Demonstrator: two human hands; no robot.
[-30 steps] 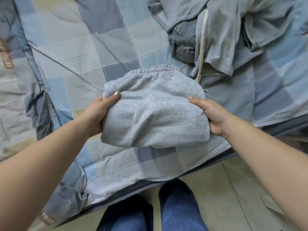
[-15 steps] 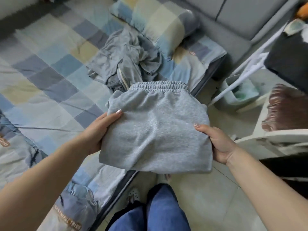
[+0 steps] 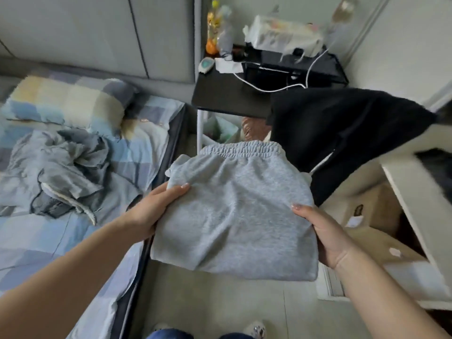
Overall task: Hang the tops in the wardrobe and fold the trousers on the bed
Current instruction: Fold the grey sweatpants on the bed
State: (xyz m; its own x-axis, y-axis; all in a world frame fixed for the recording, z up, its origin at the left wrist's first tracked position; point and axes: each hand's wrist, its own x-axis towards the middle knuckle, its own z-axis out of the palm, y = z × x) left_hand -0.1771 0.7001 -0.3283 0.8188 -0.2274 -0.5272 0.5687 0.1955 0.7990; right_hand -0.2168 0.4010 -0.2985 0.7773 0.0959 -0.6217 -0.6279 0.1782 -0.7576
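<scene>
Head view, held item: folded grey trousers, soft fleecy knit, a rough rectangle with a gathered elastic waistband at the far edge; held in the air over the floor beside the bed, touching neither.
Left hand: grasps the left edge of the trousers, thumb laid on top, the other fingers hidden under the cloth.
Right hand: grasps the right edge, thumb on top, fingers hidden beneath.
Bed: checked sheet in blue, grey and cream, smooth woven cotton, creased; dark frame edge runs along its right side, just left of the trousers.
Pillow: plump, same check, at the head of the bed against a padded grey headboard.
Clothes heap: crumpled grey and denim garments with a pale cord, on the bed, well apart from the trousers; single pieces hard to tell apart.
Side table: black, flat top, white leg; carries a white cable, a tissue pack and blurred small items.
Black garment: dark, fuzzy, draped past the table edge behind the trousers; its support is hidden.
Floor: pale tile, a bare strip between the bed frame and a white furniture edge at right.
Cut off: blue jeans and shoe tips at the bottom edge; right side blurred.
</scene>
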